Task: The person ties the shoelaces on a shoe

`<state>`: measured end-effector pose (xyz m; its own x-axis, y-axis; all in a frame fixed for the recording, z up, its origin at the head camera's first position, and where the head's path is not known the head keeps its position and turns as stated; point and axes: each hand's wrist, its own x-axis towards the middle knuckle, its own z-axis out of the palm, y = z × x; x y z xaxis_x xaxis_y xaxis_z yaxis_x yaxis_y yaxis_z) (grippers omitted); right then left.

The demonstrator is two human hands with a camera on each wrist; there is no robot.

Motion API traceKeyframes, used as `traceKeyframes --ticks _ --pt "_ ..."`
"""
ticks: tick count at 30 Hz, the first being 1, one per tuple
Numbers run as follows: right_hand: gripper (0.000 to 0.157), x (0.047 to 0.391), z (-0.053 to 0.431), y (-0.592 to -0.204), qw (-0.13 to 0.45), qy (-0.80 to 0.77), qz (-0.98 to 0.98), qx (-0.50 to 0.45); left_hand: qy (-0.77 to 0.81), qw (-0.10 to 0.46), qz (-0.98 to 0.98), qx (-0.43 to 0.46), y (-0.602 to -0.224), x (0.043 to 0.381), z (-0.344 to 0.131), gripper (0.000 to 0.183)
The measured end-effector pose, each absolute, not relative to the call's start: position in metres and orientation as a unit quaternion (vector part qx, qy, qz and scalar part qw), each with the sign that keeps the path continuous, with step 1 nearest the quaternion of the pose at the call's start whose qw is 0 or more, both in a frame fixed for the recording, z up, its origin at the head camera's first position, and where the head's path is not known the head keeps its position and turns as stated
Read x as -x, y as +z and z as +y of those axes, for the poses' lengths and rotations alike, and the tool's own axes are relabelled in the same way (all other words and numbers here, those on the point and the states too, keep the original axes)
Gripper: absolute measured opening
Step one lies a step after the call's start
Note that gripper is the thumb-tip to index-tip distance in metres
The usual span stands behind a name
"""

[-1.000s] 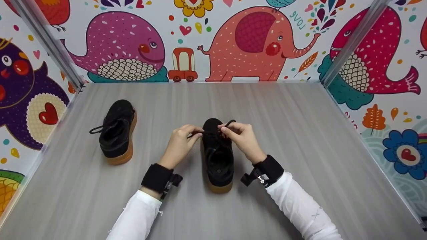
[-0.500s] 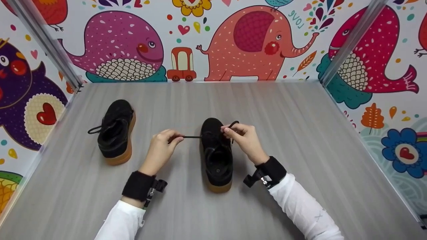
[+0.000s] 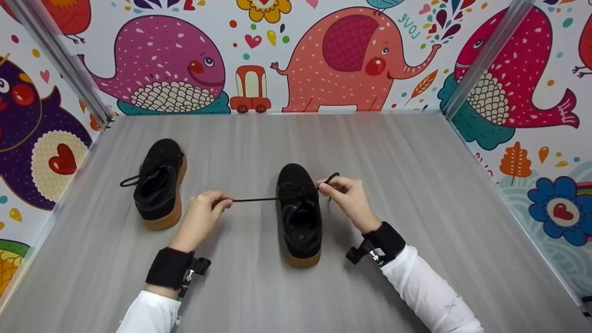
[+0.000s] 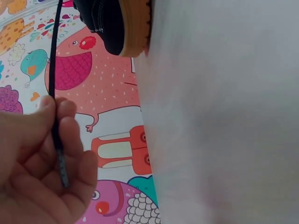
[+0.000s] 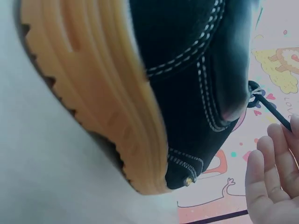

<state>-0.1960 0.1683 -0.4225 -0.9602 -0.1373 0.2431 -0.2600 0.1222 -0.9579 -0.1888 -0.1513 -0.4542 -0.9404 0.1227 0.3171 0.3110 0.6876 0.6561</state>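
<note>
A black lace-up shoe [image 3: 291, 178] with a tan sole stands in the middle of the table, toe pointing away. My left hand [image 3: 203, 215], to its left, pinches one shoelace [image 3: 254, 200], which runs straight and taut back to the shoe. In the left wrist view the lace's tipped end [image 4: 62, 170] hangs below the thumb and fingers. My right hand [image 3: 351, 201], close by the shoe's right side, pinches the other lace [image 3: 334, 176]; part of it loops above the fingers. From the right wrist, the shoe's stitched side [image 5: 182, 121] and a lace [image 5: 275, 113] reaching the hand show.
A second black shoe [image 3: 162, 159] with a tan sole stands at the left, its lace loop [image 3: 129, 181] sticking out sideways. Walls printed with cartoon animals [image 3: 347, 60] enclose the grey table [image 3: 393, 152] at the back and sides.
My left hand has moved left and toward me, drawing its lace out long from the shoe. The right hand has shifted slightly right and nearer, still pinching its lace.
</note>
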Motion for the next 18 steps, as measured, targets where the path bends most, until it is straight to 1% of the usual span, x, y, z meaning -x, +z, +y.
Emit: traceKeyframes --ticks 4,8,18 --pt "0.017 0.193 0.173 -0.422 0.046 0.629 -0.766 -0.125 -0.367 0.123 -0.915 0.116 -0.457 0.187 -0.159 0.01" --pt "0.016 0.192 0.178 -0.425 0.048 0.617 -0.775 -0.127 -0.357 0.119 -0.92 0.11 -0.458 0.186 -0.164 0.011" --pt "0.013 0.189 0.185 -0.432 0.036 0.61 -0.784 -0.104 -0.347 0.088 -0.931 0.075 -0.463 0.18 -0.173 0.011"
